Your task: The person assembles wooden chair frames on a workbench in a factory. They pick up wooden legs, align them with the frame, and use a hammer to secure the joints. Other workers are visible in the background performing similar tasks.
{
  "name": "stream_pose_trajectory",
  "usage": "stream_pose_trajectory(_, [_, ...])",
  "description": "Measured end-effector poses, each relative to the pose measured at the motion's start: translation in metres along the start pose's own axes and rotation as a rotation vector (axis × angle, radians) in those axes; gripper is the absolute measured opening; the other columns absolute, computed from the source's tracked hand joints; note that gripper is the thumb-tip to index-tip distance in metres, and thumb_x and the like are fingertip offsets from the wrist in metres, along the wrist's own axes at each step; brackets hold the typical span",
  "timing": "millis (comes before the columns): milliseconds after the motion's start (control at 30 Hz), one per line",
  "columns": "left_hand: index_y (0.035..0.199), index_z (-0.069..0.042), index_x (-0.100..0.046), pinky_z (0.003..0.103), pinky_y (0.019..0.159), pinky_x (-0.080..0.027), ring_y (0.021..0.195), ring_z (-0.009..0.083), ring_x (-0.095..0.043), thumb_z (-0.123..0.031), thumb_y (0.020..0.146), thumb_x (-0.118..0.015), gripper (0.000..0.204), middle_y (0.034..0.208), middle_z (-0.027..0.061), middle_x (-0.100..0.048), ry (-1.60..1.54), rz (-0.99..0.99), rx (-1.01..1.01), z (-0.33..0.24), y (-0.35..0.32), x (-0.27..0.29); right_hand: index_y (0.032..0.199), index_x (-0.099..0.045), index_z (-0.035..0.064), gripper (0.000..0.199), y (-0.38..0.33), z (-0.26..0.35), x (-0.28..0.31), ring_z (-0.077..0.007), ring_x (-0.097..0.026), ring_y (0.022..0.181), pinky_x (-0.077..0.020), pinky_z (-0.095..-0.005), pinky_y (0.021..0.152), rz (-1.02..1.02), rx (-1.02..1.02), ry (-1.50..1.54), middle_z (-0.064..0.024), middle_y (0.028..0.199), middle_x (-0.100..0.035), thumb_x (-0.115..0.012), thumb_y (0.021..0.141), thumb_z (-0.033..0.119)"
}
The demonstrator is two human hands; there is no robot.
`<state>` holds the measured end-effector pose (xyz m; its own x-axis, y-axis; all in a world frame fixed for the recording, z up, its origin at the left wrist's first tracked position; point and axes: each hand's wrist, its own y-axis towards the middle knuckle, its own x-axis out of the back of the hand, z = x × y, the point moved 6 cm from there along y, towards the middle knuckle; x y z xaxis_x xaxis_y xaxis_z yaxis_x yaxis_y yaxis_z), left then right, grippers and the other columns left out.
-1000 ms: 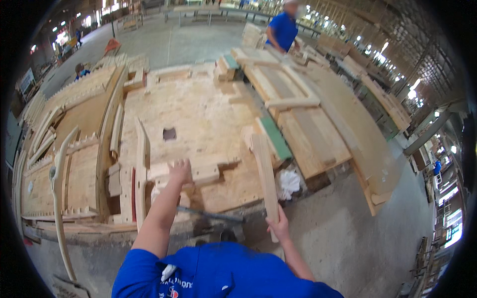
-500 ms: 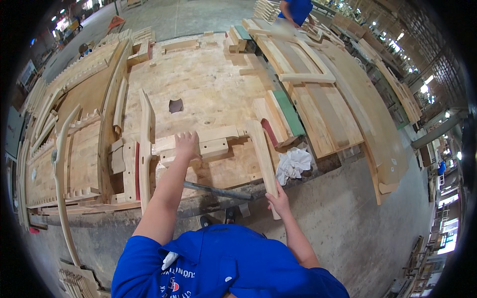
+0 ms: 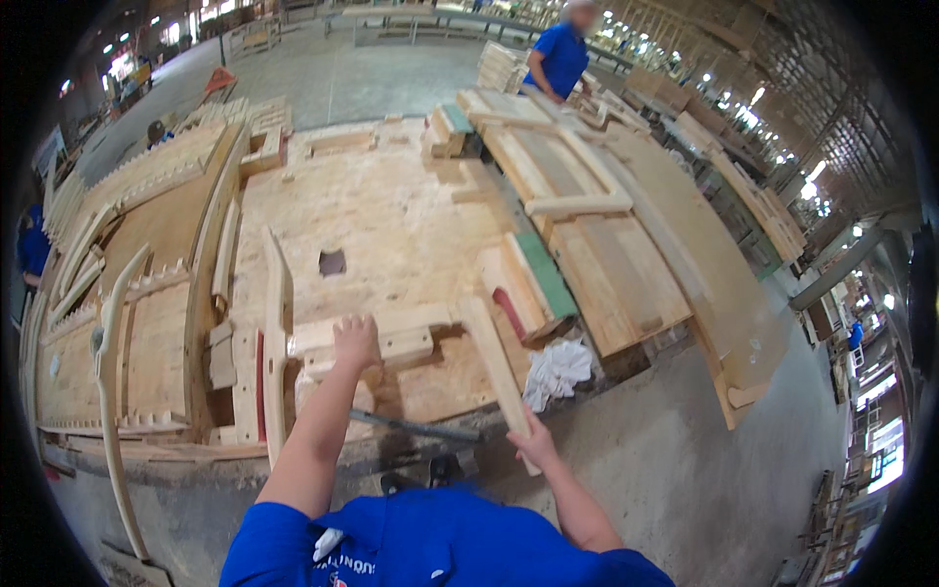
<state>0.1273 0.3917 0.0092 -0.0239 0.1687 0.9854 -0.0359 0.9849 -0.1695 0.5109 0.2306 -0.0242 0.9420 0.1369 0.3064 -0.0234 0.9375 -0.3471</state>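
Here the left hand (image 3: 354,338) is pressing flat on a wooden block (image 3: 377,338) while the right hand (image 3: 533,442) is gripping a long plank (image 3: 494,367) on the tabletop (image 3: 391,215).

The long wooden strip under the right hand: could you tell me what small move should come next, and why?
Probably slide the long wooden strip up snug against the wooden block. The right hand holds its near end, which overhangs the plywood table edge, while the left hand presses on the block where the two pieces meet.
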Motion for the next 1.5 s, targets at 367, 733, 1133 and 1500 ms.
stream_pose_trajectory(367, [0.142,-0.006,-0.022,0.062,0.105,-0.025,0.135,0.0369,-0.028,-0.043,0.048,-0.087,0.12,0.146,0.0124,-0.031,-0.003,0.091,0.006,0.003,0.005,-0.005,0.146,-0.028,0.0219,0.082,-0.001,0.006,0.0,-0.0151,-0.06,0.054,-0.0511,-0.0292,0.051,0.013,-0.007,-0.061,-0.0152,0.102,-0.065,-0.072,0.077,0.019])
stream_pose_trajectory(733, [0.14,-0.003,-0.024,0.066,0.102,-0.025,0.132,0.0368,-0.031,-0.035,0.047,-0.088,0.117,0.142,0.0143,-0.035,-0.043,0.04,-0.008,0.0,0.001,-0.006,0.123,-0.048,0.0168,0.063,-0.041,-0.022,0.005,-0.0376,-0.062,0.095,-0.0487,-0.0472,0.081,-0.273,-0.182,-0.641,-0.0183,0.102,-0.065,-0.071,0.07,0.041])
stream_pose_trajectory(1133, [0.141,-0.003,-0.024,0.067,0.103,-0.023,0.132,0.038,-0.031,-0.028,0.05,-0.086,0.113,0.144,0.0136,-0.034,-0.077,0.062,-0.001,-0.002,0.008,-0.005,0.103,-0.059,0.0065,0.042,-0.038,-0.025,0.009,-0.0322,-0.064,0.084,-0.0493,-0.0413,0.072,-0.341,-0.072,-0.526,-0.0174,0.091,-0.066,-0.072,0.067,0.027])
stream_pose_trajectory(1500, [0.139,-0.002,-0.028,0.065,0.103,-0.025,0.132,0.0371,-0.031,-0.027,0.055,-0.083,0.103,0.144,0.0122,-0.034,-0.037,0.101,0.001,-0.003,-0.003,0.001,0.105,-0.058,0.0042,0.043,-0.034,-0.031,0.006,-0.0211,-0.065,0.064,-0.0508,-0.0358,0.061,-0.294,-0.028,-0.618,-0.0131,0.08,-0.066,-0.072,0.068,0.022])
